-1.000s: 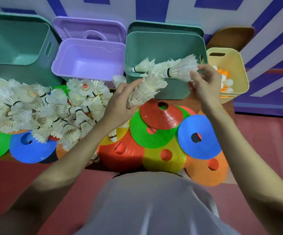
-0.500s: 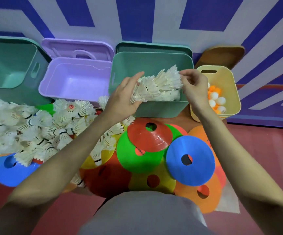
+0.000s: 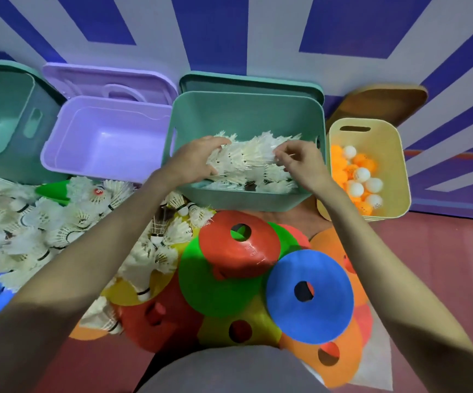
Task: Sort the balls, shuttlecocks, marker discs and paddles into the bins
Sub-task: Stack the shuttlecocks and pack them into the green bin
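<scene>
While both hands worked inside the middle bin, the sort stood roughly as follows.

Left hand: the left hand (image 3: 198,160) lay curled over the bunch of shuttlecocks (image 3: 253,154) at centre frame, gripping its left end.

Right hand: the right hand (image 3: 300,161) pinched the right end of the same bunch, fingers bent.

Shuttlecock bin: the middle green bin (image 3: 246,109) at upper centre already held a layer of shuttlecocks under the bunch.

Balls: the yellow bin (image 3: 399,165) at the right edge held orange and white balls (image 3: 357,177); I saw none loose outside it, so that part looked done.

Still loose: a big heap of shuttlecocks (image 3: 45,222) at left centre, and marker discs (image 3: 309,296) overlapping across lower centre.

Unused bins: the purple bin (image 3: 104,137) and the left green bin (image 3: 0,114), upper left, showed nothing inside.

Paddles: none visible.

Judgement: early to midway; most shuttlecocks and all discs remained.
</scene>
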Action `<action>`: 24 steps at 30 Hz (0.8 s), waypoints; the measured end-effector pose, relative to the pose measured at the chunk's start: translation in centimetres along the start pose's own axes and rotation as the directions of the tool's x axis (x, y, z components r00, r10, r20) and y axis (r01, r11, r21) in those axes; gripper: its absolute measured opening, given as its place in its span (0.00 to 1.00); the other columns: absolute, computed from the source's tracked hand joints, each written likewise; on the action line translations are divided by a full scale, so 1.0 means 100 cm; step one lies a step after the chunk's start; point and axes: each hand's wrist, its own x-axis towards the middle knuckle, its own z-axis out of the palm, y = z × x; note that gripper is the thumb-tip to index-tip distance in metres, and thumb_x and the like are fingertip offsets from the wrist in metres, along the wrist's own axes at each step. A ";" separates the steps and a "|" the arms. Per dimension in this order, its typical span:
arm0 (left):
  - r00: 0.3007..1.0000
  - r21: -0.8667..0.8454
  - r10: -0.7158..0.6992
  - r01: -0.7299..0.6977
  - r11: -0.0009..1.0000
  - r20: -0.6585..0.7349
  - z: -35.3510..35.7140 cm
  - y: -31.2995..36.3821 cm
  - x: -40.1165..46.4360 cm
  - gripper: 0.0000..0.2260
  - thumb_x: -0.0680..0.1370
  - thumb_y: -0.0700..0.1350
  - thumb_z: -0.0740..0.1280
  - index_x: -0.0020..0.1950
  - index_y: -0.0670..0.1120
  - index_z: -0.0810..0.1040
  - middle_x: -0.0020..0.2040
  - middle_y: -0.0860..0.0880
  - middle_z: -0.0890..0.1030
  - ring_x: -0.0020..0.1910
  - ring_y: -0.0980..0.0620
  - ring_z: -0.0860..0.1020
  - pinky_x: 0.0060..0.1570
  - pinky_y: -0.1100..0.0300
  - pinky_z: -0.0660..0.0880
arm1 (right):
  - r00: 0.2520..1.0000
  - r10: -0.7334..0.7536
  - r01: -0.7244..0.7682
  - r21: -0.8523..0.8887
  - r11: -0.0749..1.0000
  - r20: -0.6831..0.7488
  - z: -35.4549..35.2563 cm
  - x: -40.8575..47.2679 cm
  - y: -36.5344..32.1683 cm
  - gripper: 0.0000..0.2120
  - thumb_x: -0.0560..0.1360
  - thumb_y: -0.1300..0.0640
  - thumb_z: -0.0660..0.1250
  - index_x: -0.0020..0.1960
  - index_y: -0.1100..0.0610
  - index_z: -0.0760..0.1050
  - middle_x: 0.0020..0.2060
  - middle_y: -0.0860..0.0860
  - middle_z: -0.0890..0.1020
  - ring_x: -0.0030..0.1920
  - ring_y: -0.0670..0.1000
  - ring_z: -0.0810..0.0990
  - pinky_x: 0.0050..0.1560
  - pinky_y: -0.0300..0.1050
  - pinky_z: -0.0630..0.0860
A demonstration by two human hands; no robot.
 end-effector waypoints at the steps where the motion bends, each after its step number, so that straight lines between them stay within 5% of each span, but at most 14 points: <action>1: 0.999 0.008 -0.012 0.011 1.000 0.043 0.000 -0.002 0.006 0.33 0.71 0.36 0.74 0.73 0.51 0.68 0.69 0.46 0.72 0.66 0.46 0.72 0.61 0.55 0.68 | 0.999 -0.003 0.004 -0.039 0.999 0.040 0.003 0.002 0.003 0.09 0.76 0.65 0.64 0.40 0.55 0.77 0.35 0.46 0.79 0.38 0.44 0.78 0.42 0.39 0.74; 3: 0.993 0.024 -0.039 0.037 0.999 0.108 0.001 -0.007 0.015 0.32 0.70 0.35 0.75 0.71 0.52 0.70 0.68 0.46 0.73 0.65 0.46 0.72 0.59 0.58 0.69 | 0.988 0.011 0.007 -0.110 0.994 0.157 0.008 0.006 0.009 0.09 0.76 0.67 0.63 0.39 0.57 0.76 0.35 0.50 0.79 0.34 0.41 0.76 0.41 0.34 0.73; 7: 0.977 0.058 -0.061 0.050 0.997 0.205 0.003 -0.016 0.028 0.30 0.70 0.32 0.74 0.68 0.52 0.73 0.67 0.45 0.74 0.61 0.44 0.75 0.57 0.56 0.73 | 0.950 0.064 0.012 -0.241 0.970 0.305 0.024 0.016 0.018 0.04 0.74 0.65 0.66 0.44 0.58 0.74 0.39 0.55 0.80 0.41 0.53 0.79 0.50 0.51 0.77; 11: 0.940 0.074 -0.094 0.074 0.995 0.327 0.006 -0.024 0.035 0.30 0.70 0.28 0.71 0.67 0.52 0.73 0.66 0.44 0.73 0.55 0.44 0.77 0.42 0.55 0.75 | 0.921 0.153 -0.036 -0.314 0.949 0.358 0.035 0.025 0.019 0.21 0.71 0.57 0.73 0.59 0.59 0.67 0.45 0.53 0.80 0.44 0.53 0.78 0.49 0.47 0.75; 14: 0.922 0.085 -0.085 0.057 0.995 0.377 0.011 -0.028 0.038 0.30 0.68 0.29 0.74 0.66 0.49 0.74 0.64 0.41 0.74 0.53 0.49 0.73 0.45 0.60 0.69 | 0.897 0.158 -0.019 -0.321 0.947 0.413 0.039 0.031 0.020 0.21 0.70 0.58 0.75 0.58 0.58 0.70 0.44 0.52 0.80 0.42 0.52 0.78 0.49 0.47 0.76; 20: 0.899 0.095 -0.077 0.040 0.995 0.430 0.013 -0.035 0.039 0.29 0.70 0.36 0.76 0.69 0.49 0.74 0.66 0.44 0.74 0.64 0.46 0.73 0.53 0.62 0.67 | 0.855 0.183 0.039 -0.412 0.911 0.486 0.046 0.040 0.024 0.16 0.73 0.68 0.60 0.59 0.61 0.76 0.50 0.57 0.81 0.52 0.55 0.78 0.52 0.42 0.72; 24: 0.908 0.118 -0.065 0.017 0.993 0.414 0.013 -0.034 0.039 0.23 0.74 0.38 0.73 0.68 0.47 0.75 0.61 0.43 0.77 0.57 0.47 0.75 0.50 0.61 0.69 | 0.855 0.216 0.015 -0.439 0.898 0.471 0.049 0.043 0.023 0.17 0.75 0.67 0.57 0.61 0.60 0.76 0.57 0.59 0.79 0.58 0.57 0.76 0.50 0.39 0.67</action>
